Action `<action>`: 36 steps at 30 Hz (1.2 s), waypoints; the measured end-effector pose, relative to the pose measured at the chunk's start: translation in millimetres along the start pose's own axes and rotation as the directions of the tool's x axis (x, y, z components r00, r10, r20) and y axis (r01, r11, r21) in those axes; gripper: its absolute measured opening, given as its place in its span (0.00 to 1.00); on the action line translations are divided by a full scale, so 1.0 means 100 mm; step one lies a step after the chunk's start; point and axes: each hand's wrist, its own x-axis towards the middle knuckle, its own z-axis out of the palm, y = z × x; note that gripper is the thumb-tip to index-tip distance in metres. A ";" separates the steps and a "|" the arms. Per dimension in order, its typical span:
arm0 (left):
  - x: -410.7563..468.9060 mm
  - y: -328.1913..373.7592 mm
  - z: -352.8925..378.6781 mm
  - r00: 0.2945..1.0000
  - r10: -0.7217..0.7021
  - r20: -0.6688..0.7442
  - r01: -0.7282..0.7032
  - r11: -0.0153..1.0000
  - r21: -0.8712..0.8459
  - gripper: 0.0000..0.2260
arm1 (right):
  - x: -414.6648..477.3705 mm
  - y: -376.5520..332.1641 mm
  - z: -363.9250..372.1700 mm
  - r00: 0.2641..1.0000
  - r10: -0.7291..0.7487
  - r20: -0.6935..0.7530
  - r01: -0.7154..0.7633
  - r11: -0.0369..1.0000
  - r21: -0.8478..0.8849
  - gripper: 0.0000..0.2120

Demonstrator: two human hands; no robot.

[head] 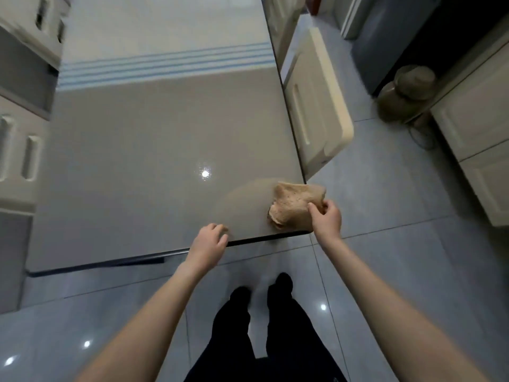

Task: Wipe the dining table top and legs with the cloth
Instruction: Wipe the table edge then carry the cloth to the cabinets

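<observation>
Top-wiping looks just begun: cloth (294,206), bunched at table (154,150) near-right corner, is pinched by right hand (326,216); left hand (210,239), fingers loosely curled & empty, at table's near edge; a sweep across is prob. needed next.

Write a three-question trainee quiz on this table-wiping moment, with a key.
1. True or false: the cloth lies at the near right corner of the table.
2. Which hand pinches the cloth: A left, B right?
3. Fill in: the left hand hovers at the table's near ____.

Key: 1 true. 2 B, the right hand. 3 edge.
</observation>
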 end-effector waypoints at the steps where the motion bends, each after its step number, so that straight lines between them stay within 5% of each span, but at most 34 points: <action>1: -0.02 0.02 -0.04 1.000 0.010 0.001 -0.010 1.000 -0.029 0.12 | -0.08 -0.04 -0.04 0.999 -0.035 -0.012 0.035 0.999 0.034 0.10; 6: -0.23 0.09 -0.15 0.996 0.092 0.014 -0.087 0.974 -0.211 0.08 | -0.59 -0.01 -0.39 0.987 -0.048 -0.156 0.082 0.972 0.218 0.07; 11: -0.39 0.14 -0.05 0.964 0.243 0.111 -0.215 0.953 -0.215 0.06 | -1.38 0.52 -0.81 0.930 0.126 -0.344 0.004 0.935 0.355 0.06; 18: -0.39 0.77 0.24 0.846 0.429 0.317 -0.412 0.903 -0.121 0.08 | -2.35 1.53 -1.32 0.728 0.405 -0.554 -0.121 0.870 0.477 0.05; 25: -0.33 2.02 0.85 0.707 0.534 0.463 -0.500 0.841 -0.206 0.09 | -2.55 2.04 -1.93 0.565 0.502 -0.654 -0.076 0.821 0.565 0.02; 30: -0.40 2.75 1.28 0.677 0.532 0.509 -0.489 0.841 -0.229 0.18 | -2.33 2.19 -2.34 0.557 0.545 -0.626 -0.054 0.777 0.628 0.03; 36: -0.32 3.29 1.48 0.735 0.476 0.483 -0.424 0.878 -0.220 0.09 | -1.73 2.12 -2.94 0.635 0.471 -0.612 -0.025 0.805 0.593 0.04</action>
